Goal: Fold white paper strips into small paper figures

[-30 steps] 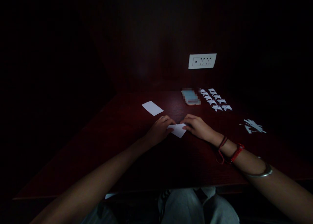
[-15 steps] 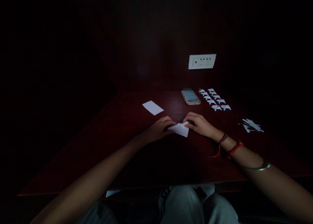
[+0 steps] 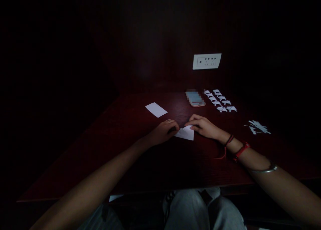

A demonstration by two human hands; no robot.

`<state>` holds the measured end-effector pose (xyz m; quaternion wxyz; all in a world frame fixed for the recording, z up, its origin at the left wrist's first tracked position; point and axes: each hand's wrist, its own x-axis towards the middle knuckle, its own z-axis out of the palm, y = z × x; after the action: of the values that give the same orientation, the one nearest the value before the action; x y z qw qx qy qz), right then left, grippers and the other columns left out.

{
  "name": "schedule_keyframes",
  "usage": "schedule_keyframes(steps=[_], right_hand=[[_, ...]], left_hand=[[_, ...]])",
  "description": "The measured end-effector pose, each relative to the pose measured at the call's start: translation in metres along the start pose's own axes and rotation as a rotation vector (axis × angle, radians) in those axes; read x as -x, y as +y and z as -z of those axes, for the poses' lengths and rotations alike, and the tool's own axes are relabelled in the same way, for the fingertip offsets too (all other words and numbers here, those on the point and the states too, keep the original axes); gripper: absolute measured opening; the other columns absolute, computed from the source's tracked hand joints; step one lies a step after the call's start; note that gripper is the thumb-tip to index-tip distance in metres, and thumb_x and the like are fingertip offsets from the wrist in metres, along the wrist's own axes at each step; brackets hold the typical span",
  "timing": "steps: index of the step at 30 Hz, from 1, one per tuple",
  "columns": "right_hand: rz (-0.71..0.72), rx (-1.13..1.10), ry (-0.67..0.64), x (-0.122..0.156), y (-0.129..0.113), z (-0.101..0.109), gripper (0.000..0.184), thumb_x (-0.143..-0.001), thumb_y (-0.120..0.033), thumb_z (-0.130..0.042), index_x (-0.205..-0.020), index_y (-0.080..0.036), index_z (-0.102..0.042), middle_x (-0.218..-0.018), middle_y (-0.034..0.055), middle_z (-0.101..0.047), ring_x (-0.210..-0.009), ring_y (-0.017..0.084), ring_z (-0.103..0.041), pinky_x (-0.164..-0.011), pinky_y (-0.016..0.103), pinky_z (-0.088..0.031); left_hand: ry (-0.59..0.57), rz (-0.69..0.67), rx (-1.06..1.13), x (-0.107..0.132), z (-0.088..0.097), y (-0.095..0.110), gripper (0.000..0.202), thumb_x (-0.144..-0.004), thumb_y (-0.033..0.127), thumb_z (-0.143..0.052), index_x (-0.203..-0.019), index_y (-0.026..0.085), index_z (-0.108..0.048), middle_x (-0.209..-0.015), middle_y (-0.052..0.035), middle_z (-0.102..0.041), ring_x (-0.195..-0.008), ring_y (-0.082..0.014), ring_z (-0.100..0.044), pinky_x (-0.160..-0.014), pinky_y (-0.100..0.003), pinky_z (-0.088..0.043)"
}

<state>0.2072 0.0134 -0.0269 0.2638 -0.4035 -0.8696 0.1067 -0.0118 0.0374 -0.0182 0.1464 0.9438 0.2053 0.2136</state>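
A small folded sheet of white paper (image 3: 186, 133) lies between my hands over the dark red table. My left hand (image 3: 165, 132) pinches its left corner, thumb and fingertips closed together. My right hand (image 3: 202, 126) grips the upper right part, with the thumb on the near face and the fingers curled over the top edge. Beyond my left hand a flat white paper sheet (image 3: 156, 109) lies on the table.
At the back stands a phone (image 3: 195, 98) lying flat, beside rows of several small folded paper pieces (image 3: 216, 103). A heap of thin paper strips (image 3: 259, 127) lies at the right. A socket panel (image 3: 207, 61) is on the wall; the table's front edge (image 3: 140, 192) is near my knees.
My left fingers have closed more tightly at the paper's left corner. My right fingers have shifted slightly left along the top edge, and the paper has turned a little.
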Motion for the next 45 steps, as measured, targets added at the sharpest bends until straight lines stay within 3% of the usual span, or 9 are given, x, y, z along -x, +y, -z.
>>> schedule_keyframes(steps=[4,9,14,19,25,29,36,41,45], right_hand=[[0.036,0.006,-0.010,0.000,-0.002,0.002,0.022,-0.076,-0.011,-0.046,-0.093,-0.018,-0.059,-0.084,0.0044,-0.048,-0.081,0.013,-0.047,-0.076,0.027,-0.040],[0.105,0.008,-0.061,0.000,-0.005,0.002,0.025,-0.076,-0.008,-0.043,-0.098,-0.017,-0.053,-0.088,0.0050,-0.048,-0.083,0.013,-0.046,-0.076,0.027,-0.039],[0.161,0.064,-0.124,0.001,-0.008,0.001,0.038,-0.077,-0.004,-0.037,-0.110,-0.021,-0.047,-0.099,0.0057,-0.043,-0.089,0.012,-0.045,-0.077,0.025,-0.039],[0.173,0.140,-0.171,0.001,-0.011,0.003,0.041,-0.076,-0.003,-0.037,-0.109,-0.023,-0.049,-0.103,0.0046,-0.042,-0.091,0.013,-0.044,-0.077,0.025,-0.038],[0.155,0.201,-0.181,-0.007,-0.015,0.007,0.025,-0.075,-0.010,-0.041,-0.096,-0.018,-0.052,-0.097,0.0056,-0.043,-0.084,0.013,-0.046,-0.072,0.025,-0.038],[0.192,0.287,-0.181,-0.010,-0.018,0.014,0.011,-0.077,-0.016,-0.043,-0.081,-0.016,-0.053,-0.088,0.0055,-0.047,-0.080,0.014,-0.043,-0.070,0.026,-0.035],[0.199,0.205,-0.235,0.001,-0.013,0.039,0.013,-0.080,-0.018,-0.041,-0.072,-0.016,-0.051,-0.068,0.0021,-0.051,-0.071,0.013,-0.042,-0.065,0.024,-0.033],[0.156,0.198,-0.315,0.010,-0.005,0.045,0.010,-0.076,-0.013,-0.045,-0.071,-0.016,-0.053,-0.074,0.0024,-0.053,-0.072,0.012,-0.047,-0.068,0.025,-0.035],[0.098,0.261,-0.250,0.009,-0.002,0.038,0.013,-0.077,-0.013,-0.044,-0.075,-0.016,-0.057,-0.084,0.0046,-0.054,-0.079,0.014,-0.049,-0.070,0.026,-0.038]], left_hand=[[-0.092,-0.083,-0.061,0.004,0.012,0.008,0.015,-0.084,0.017,-0.037,-0.086,0.016,-0.053,-0.085,-0.0021,-0.054,-0.082,-0.0120,-0.048,-0.076,-0.025,-0.036],[-0.231,-0.192,-0.238,0.012,0.026,0.009,0.034,-0.080,0.006,-0.038,-0.105,0.025,-0.053,-0.095,-0.0013,-0.055,-0.087,-0.0129,-0.049,-0.081,-0.027,-0.034],[-0.348,-0.154,-0.250,0.017,0.029,0.013,0.048,-0.072,-0.002,-0.038,-0.106,0.027,-0.053,-0.106,0.0004,-0.052,-0.093,-0.0131,-0.049,-0.083,-0.026,-0.036],[-0.298,-0.101,-0.168,0.014,0.025,0.020,0.044,-0.075,-0.002,-0.033,-0.105,0.023,-0.052,-0.111,0.0009,-0.051,-0.102,-0.0116,-0.046,-0.090,-0.025,-0.033],[-0.246,-0.041,-0.218,0.010,0.014,0.022,0.023,-0.084,0.023,-0.040,-0.103,0.021,-0.052,-0.106,-0.0019,-0.052,-0.097,-0.0142,-0.048,-0.085,-0.027,-0.035],[-0.239,-0.045,-0.239,0.010,0.011,0.020,0.024,-0.083,0.027,-0.043,-0.106,0.023,-0.050,-0.108,-0.0007,-0.049,-0.098,-0.0140,-0.046,-0.085,-0.027,-0.033],[-0.248,-0.009,-0.288,0.012,0.013,0.015,0.027,-0.084,0.031,-0.041,-0.108,0.023,-0.050,-0.097,-0.0018,-0.050,-0.090,-0.0140,-0.047,-0.079,-0.026,-0.034],[-0.241,-0.021,-0.264,0.012,0.014,0.017,0.027,-0.083,0.032,-0.041,-0.107,0.023,-0.052,-0.096,-0.0023,-0.049,-0.090,-0.0141,-0.047,-0.080,-0.026,-0.033],[-0.234,-0.013,-0.240,0.011,0.013,0.022,0.025,-0.083,0.031,-0.042,-0.102,0.022,-0.054,-0.090,-0.0019,-0.050,-0.084,-0.0140,-0.048,-0.074,-0.025,-0.034]])
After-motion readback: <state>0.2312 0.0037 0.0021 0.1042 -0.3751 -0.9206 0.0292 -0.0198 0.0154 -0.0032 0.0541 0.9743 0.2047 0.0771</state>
